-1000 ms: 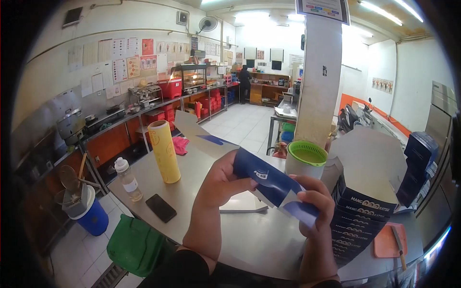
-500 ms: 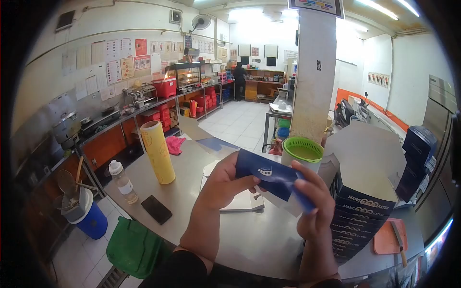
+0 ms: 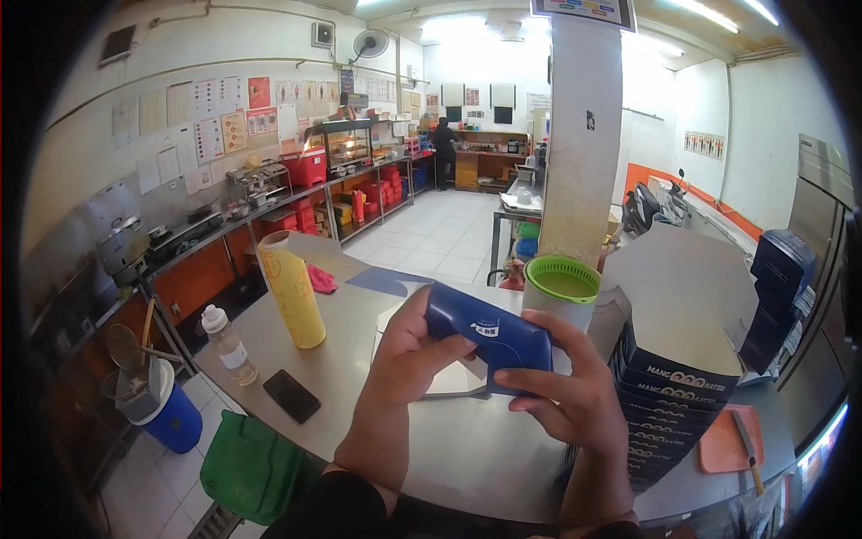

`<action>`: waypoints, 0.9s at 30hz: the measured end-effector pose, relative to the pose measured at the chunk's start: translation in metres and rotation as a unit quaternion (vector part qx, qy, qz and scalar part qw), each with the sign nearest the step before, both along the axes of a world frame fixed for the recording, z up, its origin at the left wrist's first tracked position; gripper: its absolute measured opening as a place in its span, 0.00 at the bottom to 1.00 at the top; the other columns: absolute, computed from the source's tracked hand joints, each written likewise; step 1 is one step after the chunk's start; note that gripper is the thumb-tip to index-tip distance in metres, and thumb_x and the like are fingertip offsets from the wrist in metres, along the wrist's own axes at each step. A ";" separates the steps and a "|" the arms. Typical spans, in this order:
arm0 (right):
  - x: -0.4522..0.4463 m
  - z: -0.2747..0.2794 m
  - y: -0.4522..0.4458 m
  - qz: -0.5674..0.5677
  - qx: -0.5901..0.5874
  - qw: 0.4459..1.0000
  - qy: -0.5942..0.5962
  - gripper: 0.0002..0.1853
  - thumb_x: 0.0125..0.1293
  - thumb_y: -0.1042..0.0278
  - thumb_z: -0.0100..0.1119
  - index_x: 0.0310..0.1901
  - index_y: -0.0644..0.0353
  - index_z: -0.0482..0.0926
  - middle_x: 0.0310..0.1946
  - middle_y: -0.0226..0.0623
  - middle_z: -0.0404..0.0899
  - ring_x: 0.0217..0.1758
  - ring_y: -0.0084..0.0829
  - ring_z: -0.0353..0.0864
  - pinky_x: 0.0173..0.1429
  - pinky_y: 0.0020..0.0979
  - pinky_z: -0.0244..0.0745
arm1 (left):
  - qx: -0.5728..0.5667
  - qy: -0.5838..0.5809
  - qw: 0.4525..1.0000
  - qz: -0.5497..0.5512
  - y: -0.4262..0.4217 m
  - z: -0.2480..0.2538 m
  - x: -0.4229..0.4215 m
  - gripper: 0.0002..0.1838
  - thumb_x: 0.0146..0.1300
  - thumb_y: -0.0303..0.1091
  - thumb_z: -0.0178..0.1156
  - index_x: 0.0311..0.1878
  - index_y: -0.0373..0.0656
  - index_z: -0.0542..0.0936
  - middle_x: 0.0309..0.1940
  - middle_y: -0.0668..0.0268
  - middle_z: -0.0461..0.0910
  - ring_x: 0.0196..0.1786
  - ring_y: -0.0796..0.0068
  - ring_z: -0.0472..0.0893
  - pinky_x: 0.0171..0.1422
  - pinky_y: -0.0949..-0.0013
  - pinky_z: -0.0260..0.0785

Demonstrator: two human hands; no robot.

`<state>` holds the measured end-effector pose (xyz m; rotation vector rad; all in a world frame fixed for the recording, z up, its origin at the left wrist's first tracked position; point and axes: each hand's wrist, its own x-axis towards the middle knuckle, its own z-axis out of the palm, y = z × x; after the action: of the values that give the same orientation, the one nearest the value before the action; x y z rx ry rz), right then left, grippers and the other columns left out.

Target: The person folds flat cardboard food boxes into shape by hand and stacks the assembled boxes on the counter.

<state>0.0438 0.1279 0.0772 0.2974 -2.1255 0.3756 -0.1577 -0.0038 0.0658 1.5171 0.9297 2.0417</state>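
A glossy, dark-blue, bent cardboard piece (image 3: 507, 340) spans between the hands: the left hand (image 3: 406, 352) pinches one end, the right hand (image 3: 579, 386) holds the other. Folding seems underway, calling for even finger pressure.

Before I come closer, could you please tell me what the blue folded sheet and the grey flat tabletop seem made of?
The blue folded sheet looks like glossy coated card: it creases and catches light. The grey flat tabletop is probably satin stainless steel, given its soft sheen.
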 end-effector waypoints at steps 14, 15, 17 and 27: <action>-0.001 -0.001 -0.014 -0.029 -0.018 0.999 0.017 0.20 0.53 0.62 0.82 0.50 0.44 0.92 0.68 0.55 0.76 0.65 0.56 0.83 0.62 0.47 0.83 | -0.001 0.006 1.000 0.016 -0.002 -0.001 0.003 0.24 0.70 0.23 0.67 0.66 0.37 0.72 0.49 0.60 0.85 0.47 0.73 0.87 0.47 0.71 0.83; -0.001 -0.001 -0.015 -0.035 -0.017 0.999 0.024 0.20 0.53 0.62 0.82 0.50 0.44 0.92 0.67 0.54 0.77 0.65 0.55 0.84 0.61 0.47 0.84 | 0.001 0.006 1.000 0.014 -0.002 -0.001 0.003 0.24 0.71 0.23 0.67 0.66 0.37 0.71 0.49 0.60 0.85 0.47 0.72 0.88 0.46 0.71 0.83; -0.003 -0.001 -0.016 -0.040 -0.016 0.998 0.034 0.20 0.53 0.62 0.82 0.50 0.44 0.92 0.67 0.54 0.77 0.65 0.55 0.84 0.60 0.47 0.85 | 0.006 0.002 1.000 0.015 -0.001 -0.001 0.006 0.24 0.71 0.24 0.67 0.66 0.37 0.71 0.49 0.60 0.85 0.46 0.72 0.88 0.46 0.72 0.83; -0.003 -0.002 -0.014 -0.026 -0.032 0.999 0.033 0.22 0.53 0.60 0.82 0.52 0.43 0.92 0.69 0.56 0.76 0.66 0.58 0.83 0.61 0.47 0.85 | 0.010 0.020 0.999 0.032 -0.004 0.001 0.011 0.20 0.72 0.26 0.68 0.62 0.37 0.72 0.47 0.62 0.84 0.44 0.76 0.87 0.47 0.73 0.82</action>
<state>0.0408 0.1142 0.0756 0.2139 -2.0489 0.3967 -0.1468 -0.0073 0.0671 1.5625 0.9865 2.0779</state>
